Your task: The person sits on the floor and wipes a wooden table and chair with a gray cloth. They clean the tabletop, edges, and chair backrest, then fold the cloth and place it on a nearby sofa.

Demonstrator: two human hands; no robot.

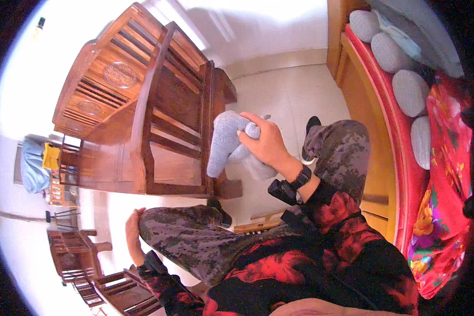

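Observation:
My right hand grips a light grey, fuzzy cloth item with soft tube-like ends, possibly a sock or glove. One end hangs down to the left and a rounded end pokes out by my thumb. Part of the cloth is hidden behind my fingers and palm. At the left, my left hand lies against my left knee and holds nothing. Dark devices are strapped at both wrists. On the right, several grey rounded bundles lie in a row on the red bedding.
A carved wooden bench stands ahead to the left. To my right is a wooden bed frame with a floral red cloth on top. Below is a tiled floor. More wooden chairs stand at far left.

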